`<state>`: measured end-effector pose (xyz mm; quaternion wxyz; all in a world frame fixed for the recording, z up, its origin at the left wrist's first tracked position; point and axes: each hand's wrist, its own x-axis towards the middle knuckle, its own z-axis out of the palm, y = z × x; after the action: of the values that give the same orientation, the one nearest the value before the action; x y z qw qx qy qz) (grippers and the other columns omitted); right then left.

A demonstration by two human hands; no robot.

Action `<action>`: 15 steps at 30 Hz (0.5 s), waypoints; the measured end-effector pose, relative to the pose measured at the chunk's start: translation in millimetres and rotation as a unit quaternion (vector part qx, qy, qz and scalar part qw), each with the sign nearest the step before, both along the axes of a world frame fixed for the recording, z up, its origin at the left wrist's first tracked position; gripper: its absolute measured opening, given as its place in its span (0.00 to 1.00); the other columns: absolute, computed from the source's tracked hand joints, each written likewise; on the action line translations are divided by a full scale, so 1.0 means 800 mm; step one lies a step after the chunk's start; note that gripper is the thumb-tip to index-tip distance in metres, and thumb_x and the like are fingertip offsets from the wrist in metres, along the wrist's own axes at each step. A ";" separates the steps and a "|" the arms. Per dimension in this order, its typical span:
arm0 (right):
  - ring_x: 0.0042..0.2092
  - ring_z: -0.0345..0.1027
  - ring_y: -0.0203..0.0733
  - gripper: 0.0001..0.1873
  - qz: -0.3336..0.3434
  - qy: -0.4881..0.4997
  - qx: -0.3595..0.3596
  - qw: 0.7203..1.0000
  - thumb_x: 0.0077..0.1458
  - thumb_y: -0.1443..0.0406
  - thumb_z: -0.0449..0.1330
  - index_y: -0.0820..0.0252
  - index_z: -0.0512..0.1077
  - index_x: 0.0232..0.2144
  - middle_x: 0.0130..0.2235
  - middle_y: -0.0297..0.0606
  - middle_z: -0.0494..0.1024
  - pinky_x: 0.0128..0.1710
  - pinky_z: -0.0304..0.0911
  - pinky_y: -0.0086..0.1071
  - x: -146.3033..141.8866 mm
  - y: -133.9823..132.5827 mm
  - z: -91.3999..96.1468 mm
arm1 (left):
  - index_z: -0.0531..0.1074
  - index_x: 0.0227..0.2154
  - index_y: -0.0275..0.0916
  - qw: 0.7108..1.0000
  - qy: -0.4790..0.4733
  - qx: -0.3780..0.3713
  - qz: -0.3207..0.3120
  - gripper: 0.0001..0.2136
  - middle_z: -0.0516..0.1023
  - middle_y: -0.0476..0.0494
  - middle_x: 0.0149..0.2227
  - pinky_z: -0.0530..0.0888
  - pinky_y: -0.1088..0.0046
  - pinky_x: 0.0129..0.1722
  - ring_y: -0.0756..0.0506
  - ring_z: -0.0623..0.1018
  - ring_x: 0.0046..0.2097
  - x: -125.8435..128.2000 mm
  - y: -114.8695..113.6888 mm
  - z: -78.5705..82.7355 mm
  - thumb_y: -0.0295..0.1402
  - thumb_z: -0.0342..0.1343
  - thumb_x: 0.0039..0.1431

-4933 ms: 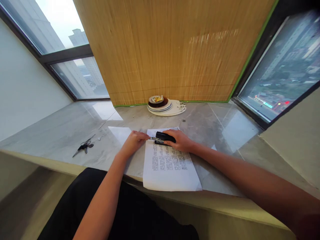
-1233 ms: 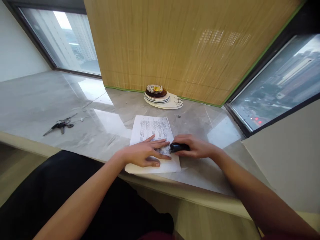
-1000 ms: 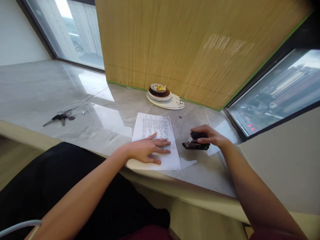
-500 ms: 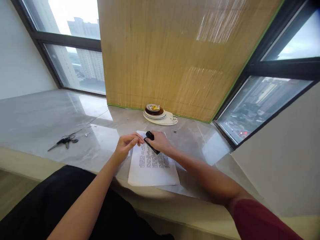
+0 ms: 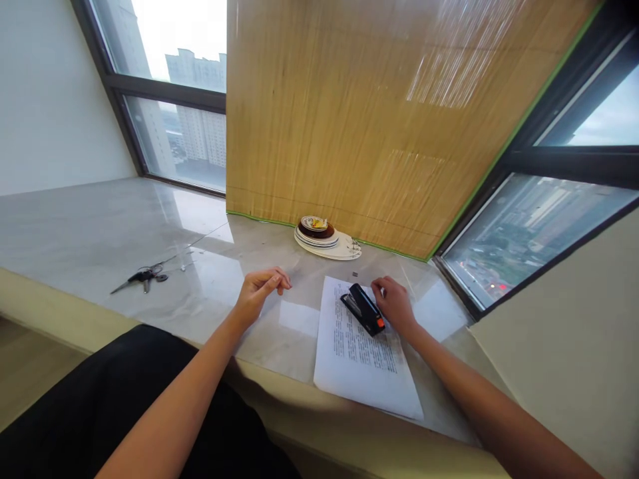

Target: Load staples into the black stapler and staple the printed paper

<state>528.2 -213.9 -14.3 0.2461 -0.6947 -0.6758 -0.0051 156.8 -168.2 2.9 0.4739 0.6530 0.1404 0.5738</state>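
Note:
A black stapler [image 5: 367, 309] with an orange-red end rests on printed sheets of paper [image 5: 354, 379], which lie at an angle near the ledge's front edge. My right hand [image 5: 395, 305] is just right of the stapler, beside the paper's far right edge, apart from the stapler. Its fingers curl inward and nothing shows in them. To the left of the paper, my left hand [image 5: 263, 291] hovers over or rests on the marble, I cannot tell which. Its fingers are bent together with nothing visible in them.
Stacked plates [image 5: 322, 238] stand at the back by the bamboo blind [image 5: 324, 120]. A bunch of keys [image 5: 144, 276] lies on the marble ledge [image 5: 90, 233] at left. One small dark piece [image 5: 355, 274] lies beyond the paper. Windows flank the blind.
My right hand has let go of the stapler, which now lies on the paper. Paper and stapler have shifted right, away from my left hand. The view has turned slightly.

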 end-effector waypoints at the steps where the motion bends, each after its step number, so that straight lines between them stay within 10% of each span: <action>1: 0.52 0.75 0.53 0.23 0.013 -0.012 -0.001 1.000 0.69 0.57 0.46 0.60 0.79 0.45 0.50 0.51 0.81 0.54 0.68 0.43 0.004 0.006 -0.005 | 0.82 0.28 0.37 1.000 -0.010 -0.002 0.006 0.16 0.75 0.42 0.27 0.68 0.66 0.40 0.42 0.77 0.39 0.000 0.000 0.001 0.38 0.58 0.69; 8: 0.72 0.58 0.54 0.30 0.088 -0.091 -0.083 0.989 0.62 0.71 0.49 0.60 0.66 0.66 0.69 0.54 0.67 0.70 0.56 0.50 -0.033 0.072 -0.033 | 0.81 0.27 0.39 0.996 -0.076 -0.028 0.032 0.16 0.71 0.45 0.23 0.68 0.66 0.42 0.44 0.74 0.36 -0.003 0.003 0.007 0.39 0.58 0.69; 15: 0.74 0.53 0.51 0.26 0.164 -0.124 -0.085 0.975 0.69 0.71 0.48 0.60 0.63 0.67 0.72 0.55 0.61 0.71 0.51 0.51 -0.177 0.135 -0.029 | 0.80 0.25 0.38 0.995 -0.086 -0.038 0.042 0.16 0.69 0.46 0.22 0.68 0.67 0.40 0.44 0.74 0.36 -0.005 0.001 0.013 0.39 0.59 0.67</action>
<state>386.3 -106.0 -37.7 0.0981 -0.5871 -0.8036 0.0065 152.8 -167.5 13.1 0.4843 0.5764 0.1486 0.6412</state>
